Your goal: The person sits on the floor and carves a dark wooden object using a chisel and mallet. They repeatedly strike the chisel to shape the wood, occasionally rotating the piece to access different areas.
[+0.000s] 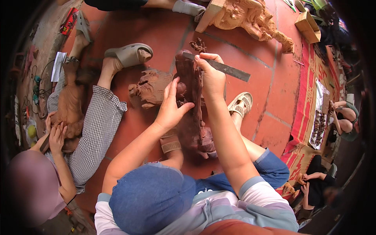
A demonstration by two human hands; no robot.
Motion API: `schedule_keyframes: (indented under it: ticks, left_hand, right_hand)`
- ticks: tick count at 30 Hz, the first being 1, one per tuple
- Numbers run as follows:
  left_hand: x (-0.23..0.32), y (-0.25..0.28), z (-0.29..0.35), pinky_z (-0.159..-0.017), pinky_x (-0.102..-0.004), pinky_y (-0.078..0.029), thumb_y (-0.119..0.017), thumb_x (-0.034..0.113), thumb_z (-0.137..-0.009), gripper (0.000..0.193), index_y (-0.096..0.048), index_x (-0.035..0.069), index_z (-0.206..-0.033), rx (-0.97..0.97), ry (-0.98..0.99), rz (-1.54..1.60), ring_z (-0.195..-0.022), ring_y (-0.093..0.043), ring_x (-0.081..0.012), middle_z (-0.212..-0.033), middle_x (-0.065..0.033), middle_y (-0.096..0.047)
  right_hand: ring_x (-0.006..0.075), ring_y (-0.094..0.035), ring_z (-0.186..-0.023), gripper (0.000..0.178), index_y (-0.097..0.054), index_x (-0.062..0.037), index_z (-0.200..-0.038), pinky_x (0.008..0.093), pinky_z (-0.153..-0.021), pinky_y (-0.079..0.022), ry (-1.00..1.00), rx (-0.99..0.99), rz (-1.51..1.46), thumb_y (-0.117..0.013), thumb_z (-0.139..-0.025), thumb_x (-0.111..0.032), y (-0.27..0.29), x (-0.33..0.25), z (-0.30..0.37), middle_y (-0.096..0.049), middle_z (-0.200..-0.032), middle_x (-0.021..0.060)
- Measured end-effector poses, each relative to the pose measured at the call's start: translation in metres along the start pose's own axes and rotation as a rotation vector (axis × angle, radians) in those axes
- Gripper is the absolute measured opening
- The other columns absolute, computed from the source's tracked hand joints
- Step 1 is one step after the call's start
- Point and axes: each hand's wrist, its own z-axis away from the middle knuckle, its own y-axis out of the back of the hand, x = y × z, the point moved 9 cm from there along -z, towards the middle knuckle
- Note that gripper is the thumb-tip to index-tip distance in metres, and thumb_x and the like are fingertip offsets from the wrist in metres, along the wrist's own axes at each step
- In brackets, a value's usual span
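A dark reddish-brown wood carving [187, 72] stands between my legs, running from beyond my hands toward my lap. My left hand [169, 107] lies against its left side, fingers stretched out and thumb apart. In my right hand [213, 78] is a long, flat grey metal file [231, 71]. The fingers are closed round it, and its far left end lies over the top of the carving. Branching carved detail [198, 45] shows just beyond. The carving's lower part is partly hidden by my right forearm.
A rough wood block [150, 87] lies left of the carving on red floor tiles [270, 92]. Beyond is a large pale carving [243, 17]. At left, a co-worker holds a brown carved figure [70, 94]. A cardboard box [308, 27] and a red-yellow mat [304, 100] are at right.
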Motion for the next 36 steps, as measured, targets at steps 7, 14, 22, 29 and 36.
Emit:
schedule_keyframes:
  ticks: [7,14,22,29,36]
  left_hand:
    - [-0.001,-0.002,0.001,-0.112,-0.0419,-0.034,-0.080,0.022,-0.080,0.097,-0.019,0.009,-0.154,-0.022,0.044,0.070,-0.134,-0.040,-0.0303,-0.147,-0.0201,-0.032]
    - [-0.002,-0.003,0.001,-0.113,-0.0418,-0.034,-0.081,0.022,-0.080,0.098,-0.019,0.010,-0.154,-0.011,0.022,0.024,-0.134,-0.040,-0.0300,-0.145,-0.0199,-0.034]
    - [-0.001,-0.001,0.001,-0.113,-0.0422,-0.033,-0.080,0.022,-0.080,0.097,-0.019,0.009,-0.154,-0.009,0.028,-0.029,-0.135,-0.039,-0.0300,-0.144,-0.0199,-0.034]
    - [-0.001,-0.003,0.000,-0.113,-0.0435,-0.034,-0.080,0.020,-0.078,0.096,-0.021,0.009,-0.152,-0.011,0.024,0.038,-0.137,-0.037,-0.0354,-0.148,-0.0218,-0.030]
    - [-0.002,-0.001,0.000,-0.113,-0.0433,-0.034,-0.080,0.020,-0.078,0.096,-0.021,0.009,-0.152,0.002,-0.006,0.001,-0.136,-0.038,-0.0360,-0.148,-0.0216,-0.030]
  right_hand:
    - [0.0137,-0.062,-0.079,0.018,-0.062,0.0004,-0.097,0.0249,-0.075,-0.048,-0.082,-0.002,0.051,-0.071,-0.081,0.002,0.002,0.002,-0.009,-0.066,-0.088,0.0077]
    - [0.0088,-0.059,-0.070,0.014,-0.065,-0.0039,-0.090,0.0216,-0.064,-0.045,-0.143,0.042,0.007,-0.073,-0.079,-0.001,0.012,0.002,-0.016,-0.065,-0.079,0.0030]
    - [0.0117,-0.062,-0.081,0.020,-0.064,-0.0007,-0.096,0.0226,-0.071,-0.045,-0.154,0.005,0.058,-0.073,-0.078,0.001,0.007,-0.003,-0.016,-0.066,-0.086,0.0055]
    - [0.0110,-0.060,-0.078,0.021,-0.064,-0.0021,-0.096,0.0224,-0.072,-0.045,-0.183,-0.021,-0.025,-0.074,-0.079,-0.001,0.009,0.000,-0.013,-0.065,-0.085,0.0030]
    - [0.0105,-0.061,-0.079,0.021,-0.063,-0.0022,-0.097,0.0228,-0.071,-0.046,-0.132,-0.027,-0.032,-0.075,-0.079,-0.001,0.015,0.005,-0.010,-0.066,-0.086,0.0046]
